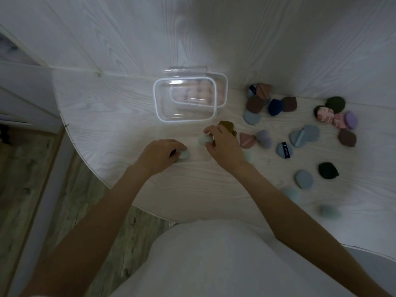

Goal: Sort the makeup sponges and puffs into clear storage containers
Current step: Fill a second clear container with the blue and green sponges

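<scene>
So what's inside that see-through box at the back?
The rear clear box holds rows of pale pink round sponges, seen blurrily through the plastic. The front clear box covers part of it, so the count cannot be told.

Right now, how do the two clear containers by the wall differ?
The near container looks empty; the far container holds pinkish sponges. The near container stands closer to the hands and overlaps the far container, which sits against the wall. Both are clear, rectangular, with rounded corners, on the white table.
</scene>
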A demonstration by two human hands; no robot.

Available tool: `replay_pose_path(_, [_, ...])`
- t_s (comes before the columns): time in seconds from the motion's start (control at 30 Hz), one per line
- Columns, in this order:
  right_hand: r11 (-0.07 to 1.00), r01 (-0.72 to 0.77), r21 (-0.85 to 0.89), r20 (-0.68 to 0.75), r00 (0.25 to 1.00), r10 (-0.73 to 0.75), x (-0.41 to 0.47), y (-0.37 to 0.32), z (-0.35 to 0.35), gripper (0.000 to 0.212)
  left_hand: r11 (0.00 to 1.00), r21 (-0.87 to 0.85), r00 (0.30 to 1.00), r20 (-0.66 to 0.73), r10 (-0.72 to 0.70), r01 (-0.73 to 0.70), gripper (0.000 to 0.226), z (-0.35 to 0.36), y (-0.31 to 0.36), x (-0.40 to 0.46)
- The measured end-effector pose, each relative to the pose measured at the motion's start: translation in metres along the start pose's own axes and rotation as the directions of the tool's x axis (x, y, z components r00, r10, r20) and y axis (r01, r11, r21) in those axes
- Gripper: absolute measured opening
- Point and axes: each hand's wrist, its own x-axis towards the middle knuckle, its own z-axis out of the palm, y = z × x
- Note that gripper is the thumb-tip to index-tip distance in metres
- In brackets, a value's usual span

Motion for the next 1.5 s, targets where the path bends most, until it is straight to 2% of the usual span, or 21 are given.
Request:
replay_pose_path(0.17, [0.993,-0.014,-0.118,0.1,0.995,0.026,0.0,-0.011,0.005,0.022,0.997,0.076,0.986,0.168,-0.013,0.0,0.047,0.005,0.007,-0.01])
replay_pose_path(0.23, [0.978,-0.005,-0.21,0.138,0.99,0.035,-0.001,-0.016,0.012,0.025,0.996,0.09,0.992,0.129,-0.007,-0.004,0.045,0.011,0.013,-0.017])
replay_pose_path(0.37, [0.93,0.011,-0.368,0.155,0.987,0.05,-0.002,-0.022,0.026,0.025,0.999,0.03,0.999,-0.037,-0.01,0.011,0.042,0.024,0.016,-0.024])
replay_pose_path(0.5, [0.949,-0.033,-0.313,0.164,0.983,0.088,-0.003,-0.024,0.03,0.03,0.996,0.087,0.997,-0.079,-0.022,0.029,0.054,0.033,0.018,-0.024])
replay_pose_path(0.6, [0.965,0.024,-0.26,0.178,0.984,0.023,-0.008,-0.021,0.02,0.038,0.986,0.166,0.995,-0.1,0.012,0.005,0.047,0.039,0.017,-0.024])
replay_pose_path(0.67, [0.992,0.012,-0.124,0.084,0.996,-0.001,-0.016,-0.011,0.008,0.031,0.984,0.177,0.994,-0.112,0.015,0.005,0.043,0.039,0.017,-0.024])
replay_pose_path(0.73, [0.998,-0.059,-0.033,-0.118,0.992,0.054,-0.026,0.01,-0.006,0.018,0.987,0.16,0.994,-0.112,0.01,0.008,0.042,0.039,0.016,-0.024])
replay_pose_path(0.77, [0.993,-0.096,-0.061,-0.181,0.98,0.084,-0.03,0.024,-0.011,0.014,0.988,0.156,0.994,-0.111,0.011,0.007,0.042,0.039,0.016,-0.025])
replay_pose_path(0.8, [0.981,-0.138,-0.134,-0.18,0.977,0.113,-0.034,0.038,-0.014,0.014,0.988,0.157,0.994,-0.108,0.013,0.004,0.042,0.039,0.016,-0.025])
replay_pose_path(0.9, [0.91,-0.233,-0.344,0.034,0.965,0.26,-0.041,0.068,-0.009,0.036,0.986,0.165,0.995,-0.103,0.009,0.009,0.043,0.04,0.016,-0.023])
replay_pose_path(0.97, [0.885,-0.222,-0.41,0.079,0.958,0.276,-0.044,0.073,-0.003,0.039,0.986,0.167,0.995,-0.102,0.005,0.012,0.042,0.04,0.016,-0.022])
replay_pose_path(1.03, [0.916,-0.196,-0.35,0.002,0.978,0.21,-0.044,0.067,-0.005,0.037,0.989,0.147,0.995,-0.101,0.003,0.012,0.043,0.039,0.018,-0.022])
replay_pose_path(1.13, [0.996,-0.07,0.06,-0.2,0.976,0.081,-0.038,0.039,-0.018,0.028,0.992,0.119,0.995,-0.099,-0.023,0.035,0.046,0.039,0.021,-0.021])
replay_pose_path(1.17, [0.986,0.012,0.165,-0.233,0.972,0.027,-0.035,0.025,-0.021,0.024,0.992,0.12,0.994,-0.108,-0.031,0.044,0.044,0.04,0.022,-0.021])
replay_pose_path(1.2, [0.978,0.075,0.194,-0.226,0.974,-0.029,-0.03,0.014,-0.021,0.021,0.991,0.127,0.992,-0.125,-0.031,0.047,0.041,0.042,0.023,-0.021])
replay_pose_path(1.23, [0.981,0.117,0.154,-0.174,0.981,-0.089,-0.025,0.004,-0.019,0.02,0.99,0.13,0.989,-0.141,-0.032,0.05,0.038,0.043,0.024,-0.021])
replay_pose_path(1.3, [0.981,0.165,-0.101,0.022,0.986,-0.164,-0.014,-0.006,-0.006,0.019,0.991,0.119,0.988,-0.152,-0.037,0.055,0.034,0.043,0.025,-0.022])
replay_pose_path(1.37, [0.884,0.211,-0.418,0.138,0.976,-0.168,-0.004,-0.009,0.01,0.02,0.991,0.121,0.986,-0.165,-0.036,0.056,0.032,0.045,0.025,-0.022])
replay_pose_path(1.4, [0.823,0.232,-0.519,0.179,0.971,-0.161,-0.001,-0.012,0.012,0.02,0.99,0.127,0.984,-0.175,-0.035,0.058,0.03,0.046,0.025,-0.023])
replay_pose_path(1.43, [0.77,0.243,-0.589,0.198,0.968,-0.154,0.002,-0.013,0.014,0.019,0.989,0.134,0.981,-0.189,-0.031,0.057,0.029,0.048,0.025,-0.023])
replay_pose_path(1.5, [0.744,0.246,-0.621,0.228,0.965,-0.129,0.007,-0.013,0.014,0.01,0.987,0.148,0.974,-0.225,-0.03,0.064,0.027,0.051,0.025,-0.025])
